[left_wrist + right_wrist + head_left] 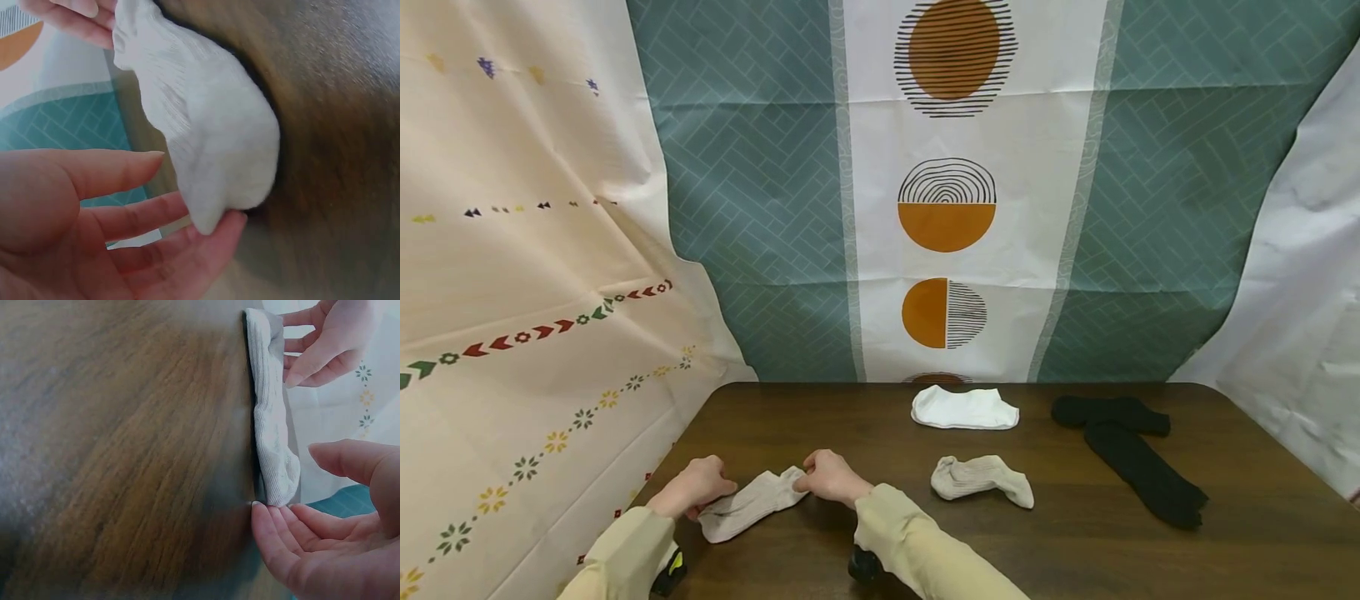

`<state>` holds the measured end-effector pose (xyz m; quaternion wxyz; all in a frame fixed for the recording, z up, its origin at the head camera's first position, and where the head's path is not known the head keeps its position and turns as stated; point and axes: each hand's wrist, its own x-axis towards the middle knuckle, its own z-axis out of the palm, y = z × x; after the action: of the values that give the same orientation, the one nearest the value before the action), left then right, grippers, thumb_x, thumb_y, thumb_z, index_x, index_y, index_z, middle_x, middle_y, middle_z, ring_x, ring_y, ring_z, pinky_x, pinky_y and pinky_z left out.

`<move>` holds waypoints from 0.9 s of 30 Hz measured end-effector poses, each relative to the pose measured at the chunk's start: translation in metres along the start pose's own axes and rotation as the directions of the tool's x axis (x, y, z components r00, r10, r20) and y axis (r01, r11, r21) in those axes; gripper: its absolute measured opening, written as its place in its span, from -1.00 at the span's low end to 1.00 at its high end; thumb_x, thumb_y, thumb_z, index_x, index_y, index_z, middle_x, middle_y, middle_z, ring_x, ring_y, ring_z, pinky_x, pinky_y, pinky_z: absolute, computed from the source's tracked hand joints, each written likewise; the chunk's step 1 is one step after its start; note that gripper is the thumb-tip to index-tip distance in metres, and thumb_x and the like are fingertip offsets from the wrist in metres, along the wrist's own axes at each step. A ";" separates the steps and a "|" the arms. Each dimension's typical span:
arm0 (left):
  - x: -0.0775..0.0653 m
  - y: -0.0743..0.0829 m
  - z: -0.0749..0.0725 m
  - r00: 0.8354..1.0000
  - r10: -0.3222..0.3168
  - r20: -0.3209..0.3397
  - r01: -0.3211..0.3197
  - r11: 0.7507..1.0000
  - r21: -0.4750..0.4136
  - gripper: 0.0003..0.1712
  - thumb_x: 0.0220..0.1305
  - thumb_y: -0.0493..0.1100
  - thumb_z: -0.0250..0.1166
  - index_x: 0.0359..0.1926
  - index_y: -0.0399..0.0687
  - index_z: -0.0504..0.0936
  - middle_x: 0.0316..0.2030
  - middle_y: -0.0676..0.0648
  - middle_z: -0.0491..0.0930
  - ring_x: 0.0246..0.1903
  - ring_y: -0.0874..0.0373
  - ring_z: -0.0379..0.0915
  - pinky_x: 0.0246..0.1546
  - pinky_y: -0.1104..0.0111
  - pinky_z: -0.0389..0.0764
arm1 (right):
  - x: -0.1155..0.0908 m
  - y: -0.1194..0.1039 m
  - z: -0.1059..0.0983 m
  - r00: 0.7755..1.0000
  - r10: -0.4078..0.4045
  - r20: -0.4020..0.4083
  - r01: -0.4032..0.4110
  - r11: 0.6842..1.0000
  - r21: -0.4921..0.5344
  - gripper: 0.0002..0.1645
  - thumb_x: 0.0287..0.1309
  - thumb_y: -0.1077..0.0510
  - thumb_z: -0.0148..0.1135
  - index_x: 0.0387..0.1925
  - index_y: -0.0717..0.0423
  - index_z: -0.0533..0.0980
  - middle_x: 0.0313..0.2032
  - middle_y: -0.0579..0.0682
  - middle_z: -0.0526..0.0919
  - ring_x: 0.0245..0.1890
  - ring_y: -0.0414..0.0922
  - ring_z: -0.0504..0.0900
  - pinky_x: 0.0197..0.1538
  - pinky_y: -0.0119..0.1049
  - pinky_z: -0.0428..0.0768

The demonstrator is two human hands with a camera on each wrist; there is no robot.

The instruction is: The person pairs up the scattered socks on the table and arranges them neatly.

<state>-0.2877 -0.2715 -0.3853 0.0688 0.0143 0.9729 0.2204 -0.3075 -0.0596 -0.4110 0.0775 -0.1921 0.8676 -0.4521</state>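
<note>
A light grey ribbed sock (754,505) lies flat on the brown wooden table, slanting between my two hands. At its lower left end is my left hand (702,485); in the left wrist view the fingertips touch the sock's rounded end and the thumb stands apart. My right hand (831,477) is at the opposite end of the sock. Seen from the right wrist, its fingertips (280,515) meet that end of the sock (270,419), with the thumb held away from the fabric.
Another grey sock (981,478), bent, lies right of my right hand. Behind it is a white sock (964,408). Two black socks (1108,412) overlap at the right of the table (880,417). Patterned cloths (760,208) hang behind and beside the table.
</note>
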 end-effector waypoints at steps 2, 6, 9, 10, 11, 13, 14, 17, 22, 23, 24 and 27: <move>0.002 0.003 0.000 1.000 -0.020 0.016 0.020 1.000 -0.006 -0.81 0.10 -0.26 0.18 -0.58 -0.23 0.42 -0.67 -0.09 0.33 -0.75 0.09 0.37 -0.72 0.27 0.49 | 0.001 0.001 0.000 1.000 0.003 -0.010 -0.003 1.000 0.001 -0.59 -0.10 0.25 0.27 -0.18 0.42 0.47 -0.40 -0.03 0.49 -0.41 -0.15 0.43 -0.28 -0.30 0.44; 0.004 0.007 -0.001 1.000 -0.015 0.025 0.015 1.000 -0.010 -0.83 0.08 -0.24 0.21 -0.53 -0.25 0.46 -0.64 -0.11 0.36 -0.75 0.08 0.37 -0.72 0.27 0.49 | 0.002 0.005 0.000 0.999 0.015 -0.030 -0.015 1.000 0.019 -0.61 -0.08 0.27 0.27 -0.18 0.43 0.47 -0.40 0.00 0.50 -0.43 -0.15 0.46 -0.30 -0.29 0.47; 0.004 0.007 0.000 1.000 0.000 0.017 0.000 1.000 -0.004 -0.81 0.06 -0.23 0.23 -0.57 -0.23 0.44 -0.69 -0.08 0.34 -0.79 0.15 0.30 -0.74 0.33 0.45 | 0.002 0.006 -0.001 0.999 0.038 -0.029 -0.036 0.997 0.069 -0.65 -0.06 0.31 0.27 -0.20 0.43 0.47 -0.40 0.03 0.51 -0.51 -0.17 0.49 -0.38 -0.32 0.49; 0.005 0.008 0.000 1.000 0.008 0.018 -0.008 1.000 -0.004 -0.80 0.06 -0.23 0.24 -0.57 -0.22 0.44 -0.70 -0.07 0.33 -0.80 0.18 0.27 -0.75 0.35 0.44 | 0.002 0.006 -0.002 0.998 0.043 -0.034 -0.040 0.996 0.085 -0.68 -0.06 0.32 0.27 -0.22 0.42 0.48 -0.42 0.03 0.51 -0.56 -0.18 0.50 -0.41 -0.33 0.50; 0.005 0.008 0.000 1.000 0.012 0.019 -0.012 1.000 -0.005 -0.80 0.06 -0.23 0.25 -0.57 -0.22 0.43 -0.70 -0.06 0.33 -0.80 0.20 0.25 -0.75 0.37 0.42 | 0.002 0.006 -0.003 0.998 0.050 -0.037 -0.045 0.993 0.105 -0.70 -0.07 0.34 0.27 -0.23 0.42 0.48 -0.43 0.03 0.52 -0.59 -0.18 0.50 -0.44 -0.35 0.50; 0.006 0.008 0.000 0.999 0.026 0.019 -0.026 1.000 -0.010 -0.79 0.06 -0.22 0.26 -0.58 -0.20 0.43 -0.69 -0.05 0.33 -0.79 0.23 0.22 -0.75 0.39 0.40 | 0.001 0.007 -0.004 0.998 0.053 -0.046 -0.046 0.991 0.126 -0.77 -0.08 0.37 0.26 -0.29 0.40 0.51 -0.47 0.02 0.52 -0.64 -0.19 0.50 -0.47 -0.37 0.51; 0.006 0.009 0.000 0.999 0.032 0.021 -0.032 0.999 -0.013 -0.79 0.05 -0.23 0.27 -0.59 -0.20 0.44 -0.70 -0.05 0.34 -0.79 0.23 0.21 -0.75 0.40 0.39 | 0.001 0.007 -0.005 0.998 0.049 -0.049 -0.042 0.991 0.130 -0.80 -0.09 0.39 0.26 -0.33 0.40 0.52 -0.50 0.00 0.52 -0.66 -0.19 0.50 -0.48 -0.37 0.51; 0.006 0.008 -0.001 0.998 0.056 0.027 -0.055 0.998 -0.030 -0.80 0.00 -0.26 0.32 -0.59 -0.19 0.45 -0.68 -0.05 0.37 -0.77 0.23 0.23 -0.72 0.38 0.41 | 0.000 0.008 -0.006 0.998 0.033 -0.058 -0.024 0.989 0.147 -0.90 -0.13 0.45 0.24 -0.44 0.39 0.56 -0.55 0.00 0.53 -0.66 -0.16 0.54 -0.50 -0.35 0.53; 0.006 0.006 -0.002 0.995 0.087 0.050 -0.084 0.994 -0.068 -0.78 -0.17 -0.42 0.38 -0.60 -0.19 0.46 -0.69 -0.03 0.36 -0.73 0.21 0.24 -0.70 0.40 0.40 | -0.002 0.011 -0.008 0.998 0.032 -0.055 -0.022 0.985 0.174 -0.92 -0.15 0.48 0.24 -0.48 0.40 0.56 -0.58 0.01 0.53 -0.64 -0.09 0.56 -0.51 -0.30 0.54; 0.007 0.006 -0.002 0.994 0.093 0.054 -0.089 0.994 -0.068 -0.76 -0.22 -0.46 0.38 -0.60 -0.19 0.46 -0.69 -0.03 0.36 -0.72 0.21 0.25 -0.69 0.41 0.40 | -0.002 0.012 -0.008 0.998 0.035 -0.056 -0.024 0.984 0.175 -0.93 -0.14 0.47 0.24 -0.49 0.40 0.56 -0.58 0.01 0.52 -0.64 -0.08 0.56 -0.51 -0.30 0.54; 0.007 0.006 -0.002 0.994 0.097 0.056 -0.093 0.994 -0.063 -0.73 -0.27 -0.50 0.38 -0.60 -0.19 0.46 -0.68 -0.02 0.35 -0.71 0.20 0.25 -0.68 0.42 0.40 | -0.002 0.013 -0.008 0.998 0.037 -0.055 -0.026 0.984 0.178 -0.94 -0.13 0.46 0.24 -0.49 0.41 0.55 -0.58 0.01 0.52 -0.63 -0.08 0.56 -0.51 -0.30 0.54; 0.007 0.006 -0.001 0.992 0.118 0.050 -0.117 0.993 -0.018 -0.66 -0.41 -0.59 0.37 -0.61 -0.19 0.46 -0.66 -0.01 0.35 -0.68 0.19 0.29 -0.66 0.41 0.43 | -0.002 0.014 -0.007 0.997 0.042 -0.057 -0.031 0.984 0.178 -0.97 -0.09 0.44 0.24 -0.52 0.40 0.55 -0.60 0.00 0.51 -0.63 -0.11 0.55 -0.51 -0.31 0.54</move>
<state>-0.2945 -0.2666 -0.3827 0.0808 0.0766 0.9666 0.2311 -0.3114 -0.0460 -0.4180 0.0761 -0.1548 0.8292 -0.5316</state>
